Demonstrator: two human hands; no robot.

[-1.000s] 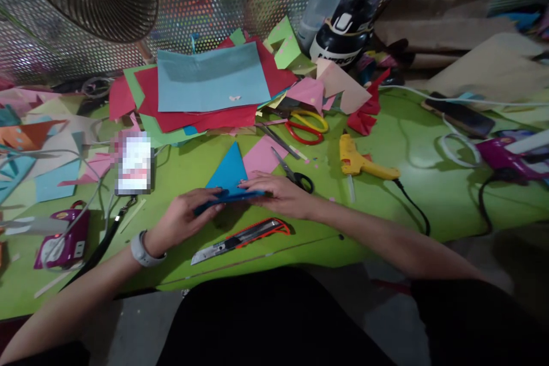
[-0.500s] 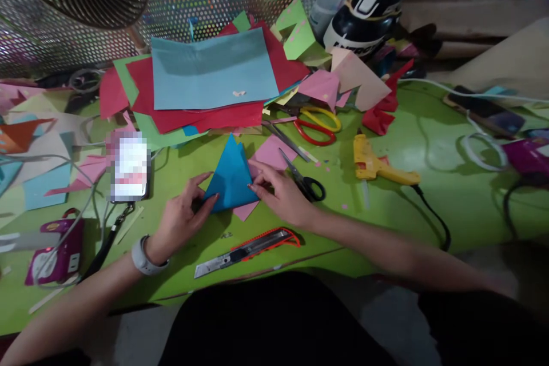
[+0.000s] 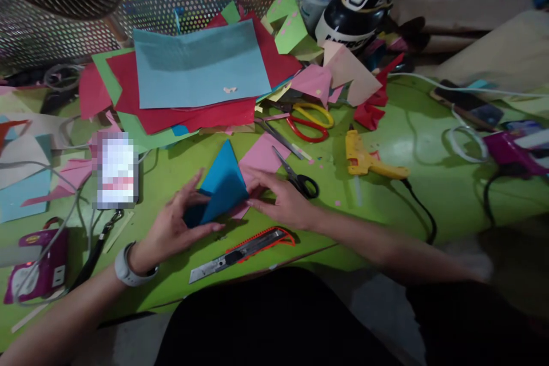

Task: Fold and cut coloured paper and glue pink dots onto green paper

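Note:
A folded blue paper (image 3: 225,180), pointed at the top, stands between my hands over the green table. My right hand (image 3: 278,194) pinches its right corner between thumb and fingers. At its left side is my left hand (image 3: 182,217), fingers spread and thumb stretched out along the lower edge. A darker flap of the blue paper lies in the gap between that thumb and the fingers. Pink paper (image 3: 266,151) lies beneath and behind the blue one. Close to my right hand are small black-handled scissors (image 3: 305,183). An orange box cutter (image 3: 244,251) lies nearer my body.
Behind the hands is a pile of coloured sheets topped by a light blue one (image 3: 201,66). Red-and-yellow-handled scissors (image 3: 309,120) lie beside it. A yellow glue gun (image 3: 364,157) with a cord is on the right; a phone (image 3: 115,171) and cables lie left.
My left hand has loosened from the blue paper's lower left corner, its fingers and thumb spreading apart. The paper's left part now shows as a separate flap. The view has shifted slightly.

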